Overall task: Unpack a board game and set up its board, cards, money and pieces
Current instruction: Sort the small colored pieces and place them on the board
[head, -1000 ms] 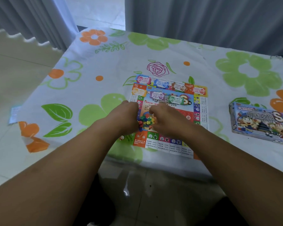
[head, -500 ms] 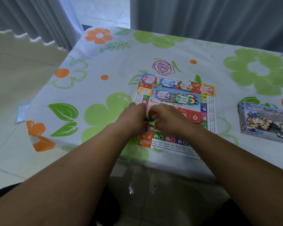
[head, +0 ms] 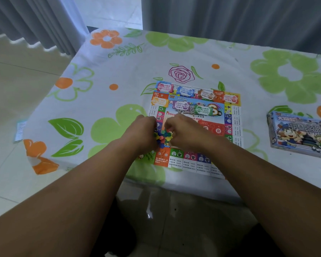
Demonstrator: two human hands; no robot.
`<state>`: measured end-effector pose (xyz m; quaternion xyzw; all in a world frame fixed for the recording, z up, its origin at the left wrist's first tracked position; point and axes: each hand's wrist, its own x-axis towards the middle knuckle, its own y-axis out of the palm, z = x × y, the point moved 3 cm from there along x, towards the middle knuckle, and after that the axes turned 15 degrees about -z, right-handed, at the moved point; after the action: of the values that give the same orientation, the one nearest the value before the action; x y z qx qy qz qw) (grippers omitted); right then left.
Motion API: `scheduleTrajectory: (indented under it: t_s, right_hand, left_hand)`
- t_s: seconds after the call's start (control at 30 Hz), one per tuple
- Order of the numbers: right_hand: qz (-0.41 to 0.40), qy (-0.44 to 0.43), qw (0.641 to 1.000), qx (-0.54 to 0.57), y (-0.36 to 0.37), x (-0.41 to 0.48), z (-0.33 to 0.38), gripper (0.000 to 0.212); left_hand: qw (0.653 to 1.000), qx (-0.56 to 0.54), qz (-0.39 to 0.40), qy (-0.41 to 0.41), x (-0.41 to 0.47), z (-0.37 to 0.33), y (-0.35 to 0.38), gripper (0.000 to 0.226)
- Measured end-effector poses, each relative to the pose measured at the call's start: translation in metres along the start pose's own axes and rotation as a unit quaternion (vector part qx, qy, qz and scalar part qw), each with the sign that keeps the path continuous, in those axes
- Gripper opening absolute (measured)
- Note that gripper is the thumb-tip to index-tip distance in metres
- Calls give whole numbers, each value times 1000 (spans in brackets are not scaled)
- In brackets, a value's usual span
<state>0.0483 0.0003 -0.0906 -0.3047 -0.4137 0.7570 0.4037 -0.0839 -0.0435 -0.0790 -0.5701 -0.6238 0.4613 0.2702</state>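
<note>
Pieces [head: 163, 138]: small multicoloured cluster on board [head: 214, 129] | left hand [head: 143, 131], right hand [head: 186, 131]: curled, pinching them

Looks like somebody's home to me; flowery tablecloth [head: 130, 71] up front, long grey curtains [head: 230, 19] behind, pale tiled floor [head: 17, 86]; maybe a dining room, but my view's too tight to say which.

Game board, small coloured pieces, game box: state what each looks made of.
Flat multicoloured printed game board: thin paper or light card, matt; its edge shows no thickness. Small bright-coloured game pieces: probably moulded plastic, judging by solid red, blue and yellow, though blurred. Blue illustrated rectangular game box: printed cardboard, apparently, with crisp folded edges and print on every visible face.
</note>
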Motion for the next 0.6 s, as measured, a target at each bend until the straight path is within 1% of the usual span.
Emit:
scheduleTrajectory:
  t_s: [0.2,0.27,0.37,0.43,0.53,0.6]
  right_hand:
    - [4,-11,1000,18,-1,1,3,46]
    - [-1,-4,1000,23,-5,0,-1,50]
    - [10,-1,1000,6,-6,-2,-4,52]
    - [13,-10,1000,-6,-3,-2,0,49]
    - [0,-37,999,-3,2,0,8,37]
    - [-5,-44,999,2,3,1,9,32]
  left_hand:
    - [999,-1,-19,28,3,-3,4,42]
    - [999,-2,-22,32,3,-3,3,44]
    - [999,-2,-12,34,1,-2,3,51]
    - [999,4,-12,33,1,-2,6,49]
    - [998,15,-34,51,3,-6,10,28]
    - [998,12,-47,49,5,-5,12,20]
